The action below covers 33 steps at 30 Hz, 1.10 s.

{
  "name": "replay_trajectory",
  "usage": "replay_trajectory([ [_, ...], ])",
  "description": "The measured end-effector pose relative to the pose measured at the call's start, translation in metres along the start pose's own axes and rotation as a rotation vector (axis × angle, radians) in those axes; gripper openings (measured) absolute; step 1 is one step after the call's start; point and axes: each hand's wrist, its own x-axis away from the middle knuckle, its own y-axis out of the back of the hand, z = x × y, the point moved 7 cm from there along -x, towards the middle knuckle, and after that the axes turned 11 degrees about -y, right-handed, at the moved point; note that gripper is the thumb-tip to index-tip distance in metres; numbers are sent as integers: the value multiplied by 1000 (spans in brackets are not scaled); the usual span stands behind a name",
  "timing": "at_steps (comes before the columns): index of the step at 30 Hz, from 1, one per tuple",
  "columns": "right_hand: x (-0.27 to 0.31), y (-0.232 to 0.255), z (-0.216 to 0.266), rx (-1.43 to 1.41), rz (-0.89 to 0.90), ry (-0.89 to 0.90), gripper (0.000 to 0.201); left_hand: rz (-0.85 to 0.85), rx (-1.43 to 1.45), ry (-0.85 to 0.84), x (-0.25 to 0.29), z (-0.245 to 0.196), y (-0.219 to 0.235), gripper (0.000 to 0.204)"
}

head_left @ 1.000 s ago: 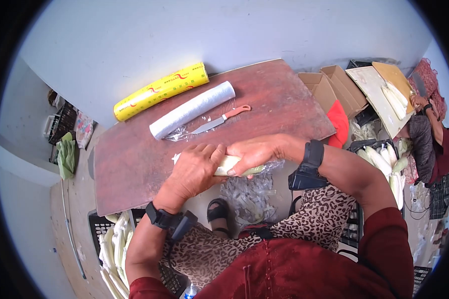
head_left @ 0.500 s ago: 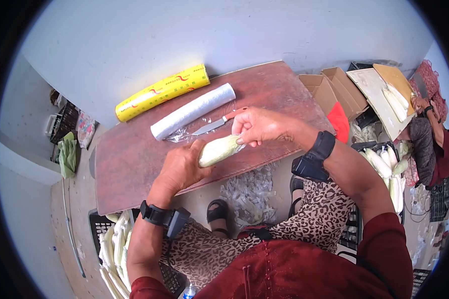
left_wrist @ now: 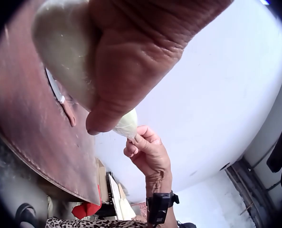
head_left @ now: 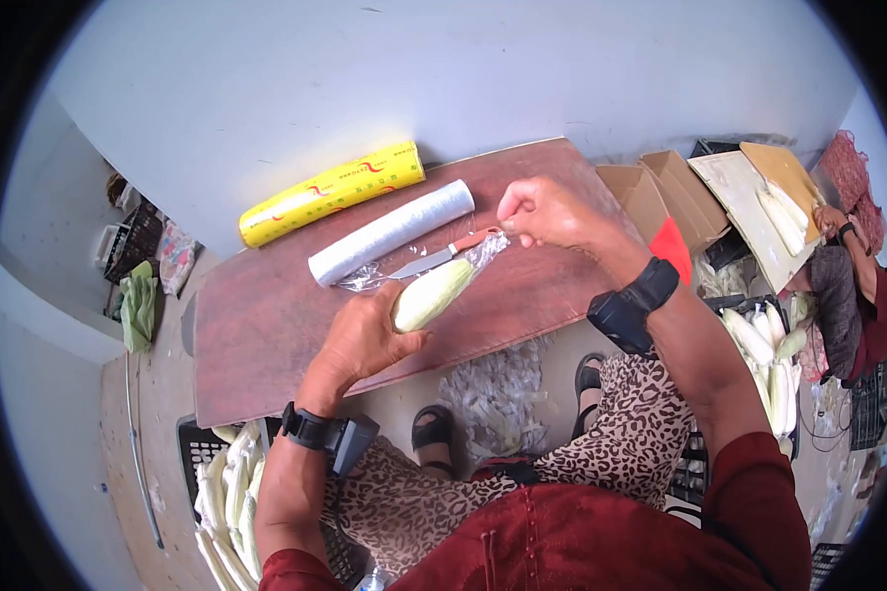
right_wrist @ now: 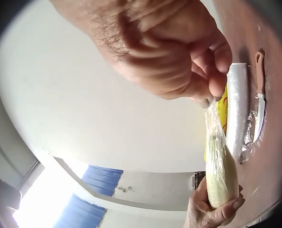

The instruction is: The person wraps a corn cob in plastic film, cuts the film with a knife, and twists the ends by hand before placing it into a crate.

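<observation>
- Vegetable, one, pale green [head_left: 432, 295]: held up over the near part of the worktop, tilted, its thick end in the left hand, its narrower end towards the right hand.
- Left hand [head_left: 360, 335]: fingers and thumb clamped round the vegetable's thick end.
- Right hand [head_left: 550, 212]: fingertips together, pinching the gathered end of the clear film [right_wrist: 214, 116] that covers the vegetable and runs out past its narrow tip.
- Worktop [head_left: 522, 300]: reddish brown, worn, set by a pale wall [head_left: 503, 79].
- Knife, one [head_left: 422, 264]: orange-brown handle, lying flat on the worktop between the vegetable and a white roll [head_left: 394, 233].
- White roll: laid slantwise, loose crumpled film [head_left: 363, 278] beside its lower end.
- Yellow roll, one [head_left: 330, 194]: red and dark print, lying behind the white roll, nearest the wall.
- Black crate [head_left: 195, 445]: on the floor by the person's left, filled with long pale vegetables [head_left: 232, 492].
- Clear plastic scraps [head_left: 493, 404]: heaped on the floor near the sandals [head_left: 432, 430].
- Cardboard box [head_left: 675, 202]: open, off the worktop's right end, a red cloth [head_left: 671, 248] just before it.
- Second person's hand [head_left: 831, 219]: far right, near a board bearing more pale vegetables [head_left: 784, 219].
</observation>
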Motion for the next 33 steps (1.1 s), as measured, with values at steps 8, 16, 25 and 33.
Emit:
replay_trajectory([
  [8,13,-23,-4,-321,74,-186,76,-106,-296,-15,-1,1,9,51],
  [16,-14,-68,-31,-548,277,-244,47,-226,-485,-181,-4,-20,7,47],
  [25,-5,-44,4,-346,40,-24,12,-167,146,-22,-10,2,-2,54],
  [33,4,-38,16,-229,121,32,9,56,687,50,-10,17,-19,48],
])
